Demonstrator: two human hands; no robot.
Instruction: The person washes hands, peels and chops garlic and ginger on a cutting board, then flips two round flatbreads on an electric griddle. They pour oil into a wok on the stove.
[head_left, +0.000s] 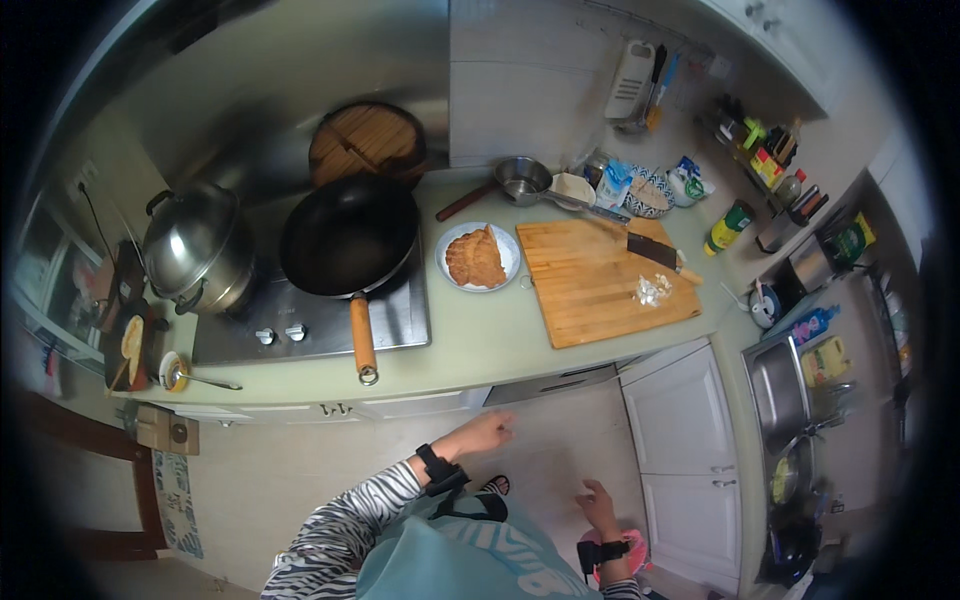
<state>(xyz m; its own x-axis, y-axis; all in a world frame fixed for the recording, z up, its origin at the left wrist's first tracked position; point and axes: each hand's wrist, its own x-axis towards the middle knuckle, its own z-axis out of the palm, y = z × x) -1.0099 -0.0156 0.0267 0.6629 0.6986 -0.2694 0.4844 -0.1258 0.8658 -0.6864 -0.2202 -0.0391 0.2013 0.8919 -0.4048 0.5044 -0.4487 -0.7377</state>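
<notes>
My left hand (484, 433) hangs above the floor in front of the counter, holding nothing, its fingers loosely bent. Lower and to the right, my right hand (598, 507) is also free of any object, with its fingers apart. On the counter before me lies a wooden cutting board (577, 281) bearing a cleaver (654, 250) and a small heap of chopped white pieces (654, 289). Left of the board, a plate (514, 251) holds browned flat pieces of food (475, 258). A black wok (349, 240) with a wooden handle rests on the gas stove (315, 322).
A lidded steel pot (196, 247) stands left of the wok. Behind the plate is a steel saucepan (523, 178), near a patterned bowl (646, 196). A sink (776, 386) is at the right, above white cabinets (679, 420). A pink bin (636, 551) stands by my right wrist.
</notes>
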